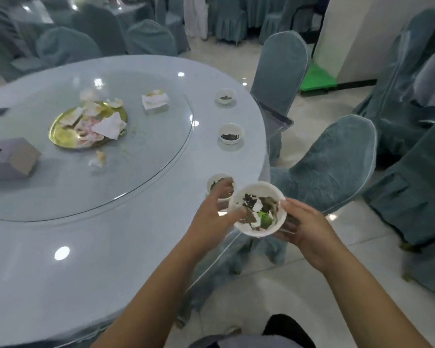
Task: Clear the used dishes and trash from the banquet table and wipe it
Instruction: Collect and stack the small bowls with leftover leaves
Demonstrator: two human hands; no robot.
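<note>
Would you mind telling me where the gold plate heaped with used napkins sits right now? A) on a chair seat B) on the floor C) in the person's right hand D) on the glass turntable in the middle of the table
D: the gold plate with crumpled napkins rests on the glass turntable, while the right hand holds a white bowl of scraps instead.

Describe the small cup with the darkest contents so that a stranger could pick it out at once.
Start at the round banquet table and follow its right edge, where three small white cups stand outside the glass turntable. The middle cup is the one: its contents are near black, while the far cup holds paler, greenish dregs.
</note>
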